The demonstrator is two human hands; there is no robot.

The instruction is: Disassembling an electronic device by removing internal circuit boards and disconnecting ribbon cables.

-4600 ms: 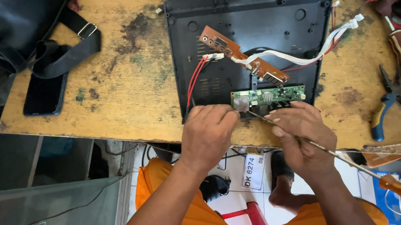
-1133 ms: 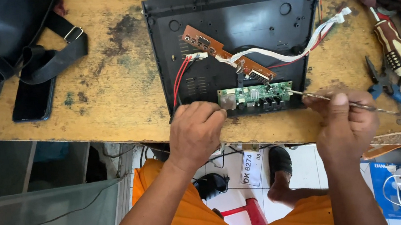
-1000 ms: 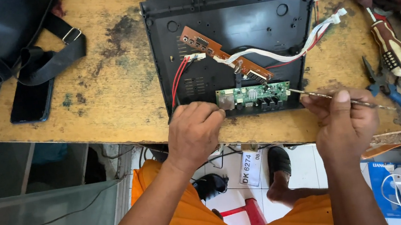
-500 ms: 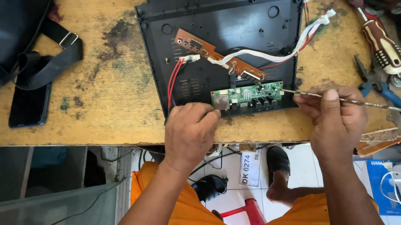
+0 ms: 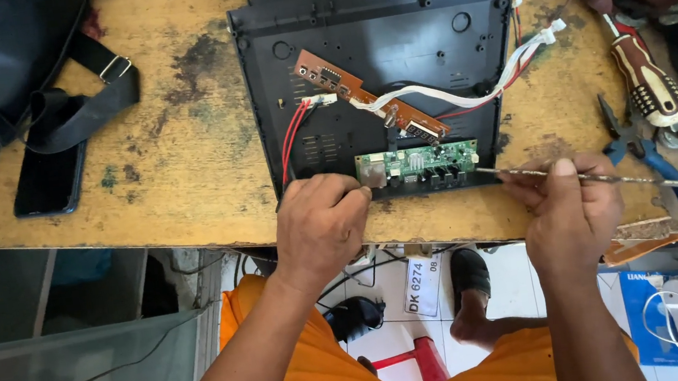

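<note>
Now the wooden bench (image 5: 139, 154) carries an open black case (image 5: 426, 61), and at its near edge sits a small green board (image 5: 417, 164). The left hand (image 5: 322, 226) is curled, fingers pressed on the board's left end. The right hand (image 5: 571, 211) pinches a thin metal rod (image 5: 610, 178), tip just beside the board's right end. It seems a soldering step; next the tip must meet one joint exactly.

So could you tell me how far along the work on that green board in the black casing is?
Done: the black casing lies open, brown board and wires exposed. In hand: left hand steadies the green circuit board at the casing's near edge; right hand points a thin metal tool at it. Left: the board stays seated, wires attached, casing unclosed.
</note>
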